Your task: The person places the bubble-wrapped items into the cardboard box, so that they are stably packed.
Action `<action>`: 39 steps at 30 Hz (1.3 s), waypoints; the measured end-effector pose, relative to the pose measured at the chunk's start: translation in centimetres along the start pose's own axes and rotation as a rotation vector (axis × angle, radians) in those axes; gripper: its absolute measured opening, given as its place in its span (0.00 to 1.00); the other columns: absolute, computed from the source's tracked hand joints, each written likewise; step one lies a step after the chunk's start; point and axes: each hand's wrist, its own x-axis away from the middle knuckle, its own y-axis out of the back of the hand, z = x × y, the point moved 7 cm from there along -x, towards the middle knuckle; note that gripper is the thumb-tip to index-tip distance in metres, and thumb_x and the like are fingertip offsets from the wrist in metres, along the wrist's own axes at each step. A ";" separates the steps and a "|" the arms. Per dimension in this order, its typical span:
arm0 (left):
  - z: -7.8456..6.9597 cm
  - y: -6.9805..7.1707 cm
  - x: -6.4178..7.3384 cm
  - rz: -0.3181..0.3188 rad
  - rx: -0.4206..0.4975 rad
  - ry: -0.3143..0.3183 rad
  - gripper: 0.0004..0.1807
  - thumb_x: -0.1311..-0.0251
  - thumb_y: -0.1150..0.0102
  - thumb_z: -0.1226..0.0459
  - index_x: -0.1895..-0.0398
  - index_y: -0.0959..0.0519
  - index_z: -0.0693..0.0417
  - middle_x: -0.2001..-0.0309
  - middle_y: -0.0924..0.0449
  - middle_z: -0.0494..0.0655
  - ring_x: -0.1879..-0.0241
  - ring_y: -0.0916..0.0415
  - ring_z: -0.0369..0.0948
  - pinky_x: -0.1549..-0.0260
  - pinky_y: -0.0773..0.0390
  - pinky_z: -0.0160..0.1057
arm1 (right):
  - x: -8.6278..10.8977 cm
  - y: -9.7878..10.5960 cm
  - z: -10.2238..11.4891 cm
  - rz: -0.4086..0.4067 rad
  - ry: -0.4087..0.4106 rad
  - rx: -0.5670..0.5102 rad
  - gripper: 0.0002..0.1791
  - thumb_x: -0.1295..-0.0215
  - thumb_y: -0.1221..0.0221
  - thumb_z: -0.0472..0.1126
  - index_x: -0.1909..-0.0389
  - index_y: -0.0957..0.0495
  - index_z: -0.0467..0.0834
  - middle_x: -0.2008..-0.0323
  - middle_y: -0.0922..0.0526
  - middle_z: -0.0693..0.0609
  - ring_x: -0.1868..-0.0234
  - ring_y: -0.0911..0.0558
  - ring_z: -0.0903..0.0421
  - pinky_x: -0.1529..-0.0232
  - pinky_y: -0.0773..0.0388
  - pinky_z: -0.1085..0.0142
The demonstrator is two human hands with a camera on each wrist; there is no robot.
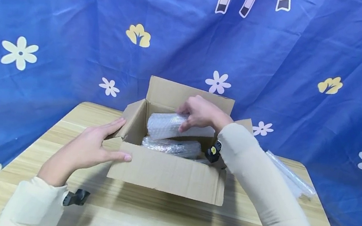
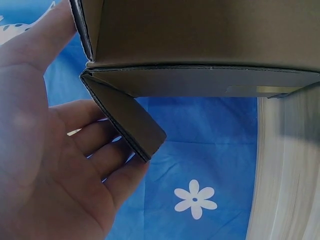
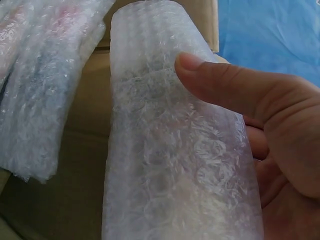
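A brown cardboard box [image 1: 167, 174] stands on the table with its flaps spread. My left hand [image 1: 90, 148] holds its near left corner, thumb against the front flap and fingers behind the left side flap [image 2: 122, 112]. Over the opening, my right hand [image 1: 200, 112] grips a bubble-wrapped roll [image 1: 164, 126] between thumb and fingers. The roll [image 3: 175, 150] lies at a slight tilt near the back wall; what is inside its wrap cannot be made out. Below it in the box sits another bubble-wrapped bundle [image 1: 172, 146], also visible in the right wrist view.
On the wooden table [image 1: 146, 222], a piece of bubble wrap [image 1: 290, 175] lies right of the box, partly behind my right sleeve. A blue curtain [image 1: 82, 42] with printed flowers hangs close behind the table.
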 end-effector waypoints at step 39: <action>0.0 0.0 -0.2 0.003 -0.015 0.005 0.63 0.54 0.32 0.32 0.22 0.45 0.58 0.25 0.44 0.57 0.29 0.43 0.60 0.35 0.40 0.63 | 2.3 1.1 1.2 0.029 0.035 -0.056 0.33 0.49 0.23 0.46 0.43 0.19 0.35 0.46 0.17 0.45 0.48 0.17 0.53 0.45 0.22 0.65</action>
